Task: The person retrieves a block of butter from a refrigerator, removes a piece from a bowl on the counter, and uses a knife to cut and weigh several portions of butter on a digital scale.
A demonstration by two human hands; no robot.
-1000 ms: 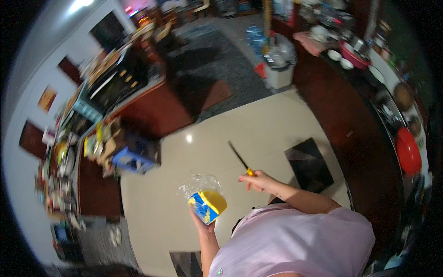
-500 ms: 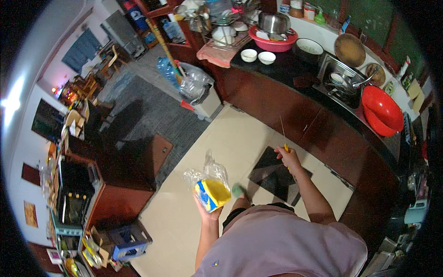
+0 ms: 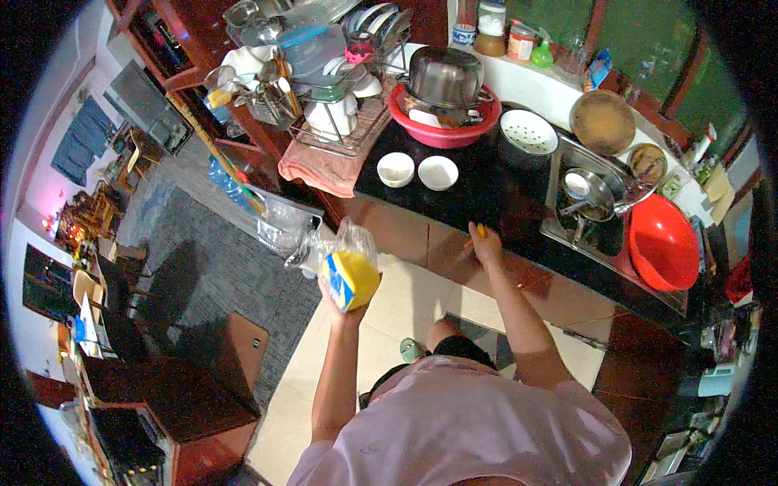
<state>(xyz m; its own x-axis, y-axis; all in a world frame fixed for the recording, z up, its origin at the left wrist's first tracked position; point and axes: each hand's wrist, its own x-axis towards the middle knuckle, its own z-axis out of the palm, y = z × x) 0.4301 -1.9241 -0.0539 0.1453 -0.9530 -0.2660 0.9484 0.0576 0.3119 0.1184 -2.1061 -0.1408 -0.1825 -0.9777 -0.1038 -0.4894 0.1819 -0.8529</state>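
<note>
My left hand (image 3: 342,306) is closed around a yellow block (image 3: 354,281) in a blue-and-yellow wrapper, with a loose clear plastic bag (image 3: 356,240) bunched above it. My right hand (image 3: 488,249) reaches to the front edge of the black counter, closed on a yellow-handled knife (image 3: 481,231). Its thin blade is hard to make out against the dark top. Two white bowls (image 3: 438,172) stand side by side on the counter, beyond my hands.
A pink basin (image 3: 444,136) with a steel pot (image 3: 446,77) sits behind the bowls. Right of it are a white perforated lid (image 3: 528,132), a sink (image 3: 559,219) with pans and a red basin (image 3: 664,243). A dish rack (image 3: 328,134) and a bin (image 3: 284,215) stand left.
The view has come nearer the counter. My left hand has carried the wrapped block forward and left. My right hand has moved forward to the counter edge with the knife.
</note>
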